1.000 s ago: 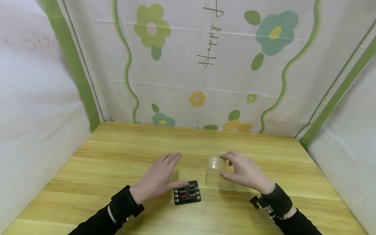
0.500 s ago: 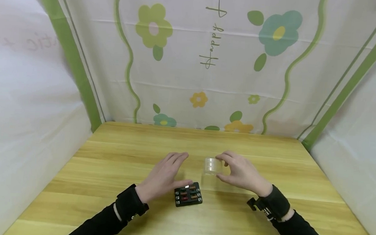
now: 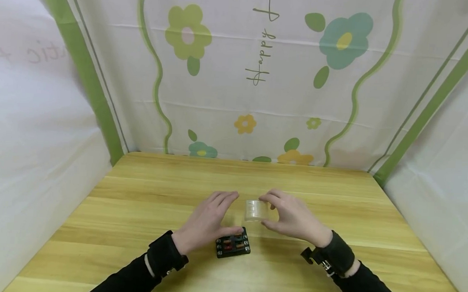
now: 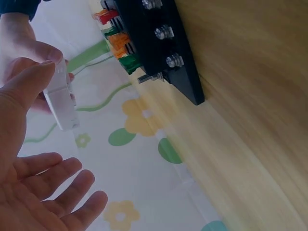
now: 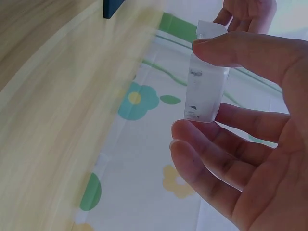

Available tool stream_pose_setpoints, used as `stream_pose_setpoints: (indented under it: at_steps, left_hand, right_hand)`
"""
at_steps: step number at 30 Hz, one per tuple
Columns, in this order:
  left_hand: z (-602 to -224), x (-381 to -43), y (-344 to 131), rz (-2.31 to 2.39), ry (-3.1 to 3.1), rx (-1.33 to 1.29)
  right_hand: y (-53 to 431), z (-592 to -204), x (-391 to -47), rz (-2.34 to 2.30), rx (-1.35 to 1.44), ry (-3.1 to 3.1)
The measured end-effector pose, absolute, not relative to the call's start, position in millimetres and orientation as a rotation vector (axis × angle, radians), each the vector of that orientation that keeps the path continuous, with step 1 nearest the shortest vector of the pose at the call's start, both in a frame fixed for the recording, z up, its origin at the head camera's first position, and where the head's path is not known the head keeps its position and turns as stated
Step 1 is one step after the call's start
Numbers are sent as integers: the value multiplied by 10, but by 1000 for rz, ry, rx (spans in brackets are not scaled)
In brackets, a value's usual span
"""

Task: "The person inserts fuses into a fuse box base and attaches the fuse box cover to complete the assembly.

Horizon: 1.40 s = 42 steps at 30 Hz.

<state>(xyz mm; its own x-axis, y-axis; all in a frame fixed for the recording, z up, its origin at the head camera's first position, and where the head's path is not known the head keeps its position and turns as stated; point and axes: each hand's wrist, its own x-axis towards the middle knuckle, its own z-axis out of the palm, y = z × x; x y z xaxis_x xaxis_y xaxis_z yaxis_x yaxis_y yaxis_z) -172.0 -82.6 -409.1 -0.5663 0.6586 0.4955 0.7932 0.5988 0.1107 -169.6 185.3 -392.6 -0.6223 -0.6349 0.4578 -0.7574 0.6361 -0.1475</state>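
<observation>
My right hand [image 3: 295,217] pinches a clear plastic cover [image 3: 255,210] between thumb and fingertips, holding it above the table. In the right wrist view the cover [image 5: 207,82] is a see-through shallow box, thumb on one edge and fingers on the other. On the table sits a black fuse block [image 3: 232,247] with red, orange and green blade fuses and metal screw terminals along its sides. Left of the cover, my left hand [image 3: 206,219] is spread with straight fingers and holds nothing. Its thumb overlaps the block's far edge in the head view.
The wood-grain table [image 3: 169,173] runs back to a white curtain [image 3: 221,88] printed with flowers. White cloth walls [image 3: 39,153] stand at left and right. Each wrist wears a black strap [image 3: 166,255] with a camera mount.
My right hand has carried the clear cover leftward and slightly nearer, closer to the fuse block. The left hand has shifted a little to the right.
</observation>
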Motion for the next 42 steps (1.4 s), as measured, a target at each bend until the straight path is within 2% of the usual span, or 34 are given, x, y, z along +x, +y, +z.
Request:
stream_pose_setpoints:
  at_steps: [42]
  left_hand:
    - [-4115,-1517,-1098,-370,-2557,-1246]
  right_hand:
    - [1363,-4049,-1566,575,1347,-2667]
